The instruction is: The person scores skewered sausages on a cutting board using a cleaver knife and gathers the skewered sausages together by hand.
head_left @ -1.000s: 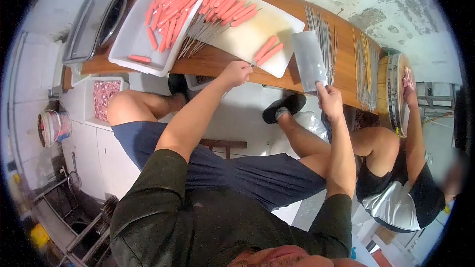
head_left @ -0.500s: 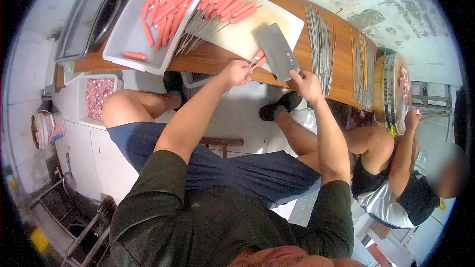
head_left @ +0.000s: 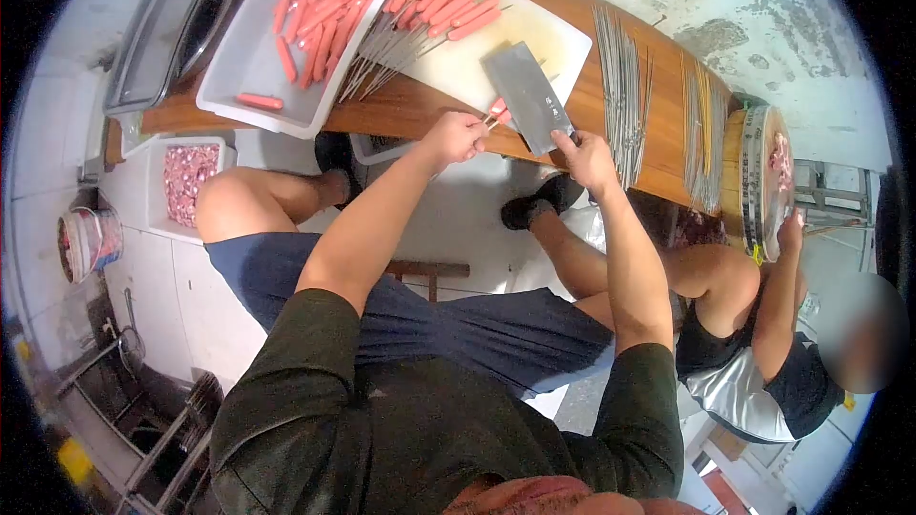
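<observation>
Closed around the metal skewers of a sausage (head_left: pixel 499 111) is my left hand (head_left: pixel 463 138), at the near edge of the white cutting board (head_left: pixel 563 48). My right hand (head_left: pixel 586 160) grips the handle of a broad cleaver (head_left: pixel 527 95). The blade lies over the board beside that sausage and hides part of it. Skewered sausages (head_left: pixel 448 2) rest in a row at the board's far left, their metal skewers (head_left: pixel 386 55) pointing toward me.
A white bin (head_left: pixel 215 86) of sausages stands left of the board, with metal trays (head_left: pixel 157 38) beyond. Bare skewers (head_left: pixel 620 86) lie on the wooden table (head_left: pixel 663 157). Another person (head_left: pixel 778 324) sits at the right by a round chopping block (head_left: pixel 754 172). Minced meat (head_left: pixel 189 181) fills a lower tub.
The cleaver and my right hand have shifted slightly, with the blade moving a little left. My left hand stays almost in place on the skewers.
</observation>
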The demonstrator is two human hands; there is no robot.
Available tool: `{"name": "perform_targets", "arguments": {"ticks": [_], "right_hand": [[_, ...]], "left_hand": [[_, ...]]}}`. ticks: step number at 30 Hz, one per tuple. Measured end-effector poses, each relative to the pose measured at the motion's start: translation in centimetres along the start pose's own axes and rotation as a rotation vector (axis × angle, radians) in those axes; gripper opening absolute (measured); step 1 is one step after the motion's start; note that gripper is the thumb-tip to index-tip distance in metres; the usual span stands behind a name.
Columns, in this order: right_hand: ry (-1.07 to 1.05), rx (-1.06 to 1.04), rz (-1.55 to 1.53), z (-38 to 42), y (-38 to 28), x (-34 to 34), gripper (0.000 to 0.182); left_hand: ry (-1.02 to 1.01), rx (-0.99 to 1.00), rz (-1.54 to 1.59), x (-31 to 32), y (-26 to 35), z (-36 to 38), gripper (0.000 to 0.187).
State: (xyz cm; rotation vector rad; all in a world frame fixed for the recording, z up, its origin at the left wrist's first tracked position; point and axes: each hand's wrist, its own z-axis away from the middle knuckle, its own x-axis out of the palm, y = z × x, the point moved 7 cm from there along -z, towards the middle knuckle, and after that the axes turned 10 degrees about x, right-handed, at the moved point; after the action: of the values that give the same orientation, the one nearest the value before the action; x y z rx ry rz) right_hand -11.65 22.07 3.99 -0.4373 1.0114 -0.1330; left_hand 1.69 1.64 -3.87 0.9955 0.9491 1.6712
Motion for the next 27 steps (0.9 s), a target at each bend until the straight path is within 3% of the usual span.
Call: {"name": "perform_targets", "arguments": {"ticks": [9,15,19,22,23,26,27], "right_hand": [[0.01,-0.005,0.006,1.6,-1.3,-0.2,0.055],[-0.049,-0.014,0.087,2.8,1.6,-0.8,0.052],[-0.048,0.025,-0.197,2.1,-1.1,-2.1,0.052],[-0.063,0.061,-0.174,-0.1,-1.8,-1.4,0.052],[-0.028,0.02,-0.041,0.3,-2.0,-1.8,0.053],[0.012,-0.082,-0.008,-0.4,1.7,-0.6,0.053],[-0.075,-0.048,-0.082,0.3,2.4,-0.3,0.053]], "left_hand": [[0.047,-0.059,-0.017,-0.4,-0.1,-0.3,0.018],[0.012,-0.075,-0.044,-0.2,0.4,-0.3,0.018],[0.015,-0.063,-0.013,-0.2,0.5,-0.2,0.019],[0.017,-0.056,-0.012,-0.3,0.1,-0.6,0.019],[0.02,-0.062,-0.008,-0.4,-0.1,-0.7,0.019],[0.017,-0.065,-0.012,-0.7,0.3,-0.8,0.018],[0.01,-0.071,-0.017,-0.6,0.2,-0.6,0.018]]}}
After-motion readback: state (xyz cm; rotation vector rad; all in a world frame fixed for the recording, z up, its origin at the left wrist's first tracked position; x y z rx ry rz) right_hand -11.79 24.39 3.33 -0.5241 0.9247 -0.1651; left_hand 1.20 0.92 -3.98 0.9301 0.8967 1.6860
